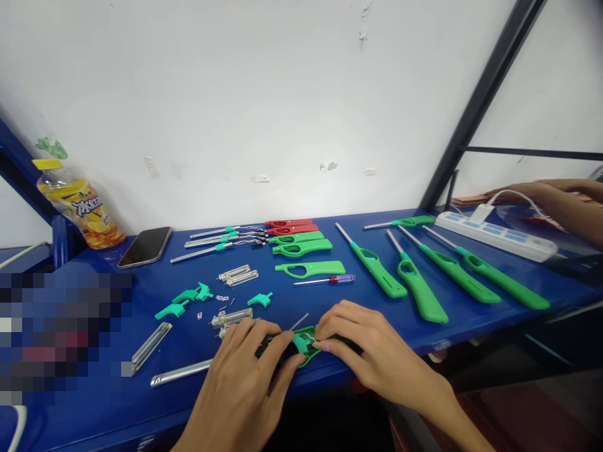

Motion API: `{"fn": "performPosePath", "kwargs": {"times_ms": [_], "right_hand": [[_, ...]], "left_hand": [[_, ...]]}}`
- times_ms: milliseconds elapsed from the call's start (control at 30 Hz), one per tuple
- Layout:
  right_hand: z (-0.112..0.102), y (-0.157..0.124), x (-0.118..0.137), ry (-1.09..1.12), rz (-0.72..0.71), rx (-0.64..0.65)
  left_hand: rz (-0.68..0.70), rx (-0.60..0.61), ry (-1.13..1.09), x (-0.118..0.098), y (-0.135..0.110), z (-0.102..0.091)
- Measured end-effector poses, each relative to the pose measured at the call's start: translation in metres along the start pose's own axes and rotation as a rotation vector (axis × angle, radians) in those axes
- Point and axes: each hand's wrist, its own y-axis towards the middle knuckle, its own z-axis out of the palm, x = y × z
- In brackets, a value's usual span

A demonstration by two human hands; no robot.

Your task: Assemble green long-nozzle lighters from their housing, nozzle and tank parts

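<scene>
My left hand [247, 370] is closed around the front of an opened green lighter casing [308, 359]. Its thumb and index finger press by a teal trigger [302, 343] in the casing. A silver metal tube [181, 373] sticks out leftward from under this hand. My right hand [367, 345] grips the casing's other end, fingertips pinching near a thin white piece beside the trigger. Its palm side and most of the handle are hidden. Close to the left hand lie clear fuel tanks [235, 317] and a loose teal trigger [260, 300].
Finished-looking green lighters [377, 271] lie at right, beside a white power strip [497, 235]. Red and green casings [304, 270], metal tubes and a screwdriver [325, 280] lie behind my hands. A phone [145, 247] and drink bottle [80, 204] stand back left. Another person's hand [522, 191] shows far right.
</scene>
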Motion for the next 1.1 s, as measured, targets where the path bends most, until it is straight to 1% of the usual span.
{"fn": "performPosePath", "kwargs": {"times_ms": [133, 233, 333, 367, 467, 533, 600, 633, 700, 767, 833, 967, 1033, 1100], "right_hand": [[-0.001, -0.001, 0.002, -0.027, -0.031, -0.004], [-0.001, -0.002, 0.004, -0.092, -0.075, -0.010], [0.000, -0.003, 0.006, -0.141, -0.106, -0.021], [0.000, -0.003, 0.006, -0.144, -0.113, -0.027], [0.004, -0.004, 0.004, -0.117, -0.144, -0.084], [0.006, -0.004, 0.003, -0.111, -0.167, -0.167], [0.006, 0.002, 0.004, -0.162, -0.176, -0.234], [0.004, 0.007, 0.005, -0.208, -0.175, -0.237], [0.000, 0.024, 0.008, -0.337, -0.176, -0.159], [-0.006, 0.046, 0.012, -0.477, -0.194, -0.009], [-0.012, 0.071, 0.013, -0.530, -0.231, 0.089], [-0.018, 0.117, 0.011, -0.608, -0.274, 0.214], [-0.016, 0.135, 0.009, -0.651, -0.274, 0.254], [-0.008, 0.150, 0.008, -0.680, -0.277, 0.297]], "left_hand": [[-0.007, 0.008, 0.032, 0.000, 0.000, -0.003], [0.005, 0.019, 0.075, 0.005, -0.003, -0.010], [0.027, 0.062, 0.149, 0.019, -0.015, -0.022], [0.027, 0.108, 0.177, 0.026, -0.020, -0.028], [0.061, 0.124, 0.283, 0.044, -0.031, -0.044], [0.048, 0.067, 0.320, 0.050, -0.030, -0.052], [-0.018, 0.012, 0.292, 0.053, -0.023, -0.056], [-0.069, 0.005, 0.271, 0.055, -0.018, -0.056], [-0.118, 0.024, 0.239, 0.061, -0.010, -0.055], [-0.180, 0.113, 0.225, 0.071, -0.005, -0.056], [-0.239, 0.164, 0.236, 0.083, -0.001, -0.059], [-0.368, 0.195, 0.275, 0.105, 0.011, -0.071], [-0.434, 0.210, 0.281, 0.112, 0.021, -0.078], [-0.490, 0.229, 0.268, 0.115, 0.028, -0.084]]}}
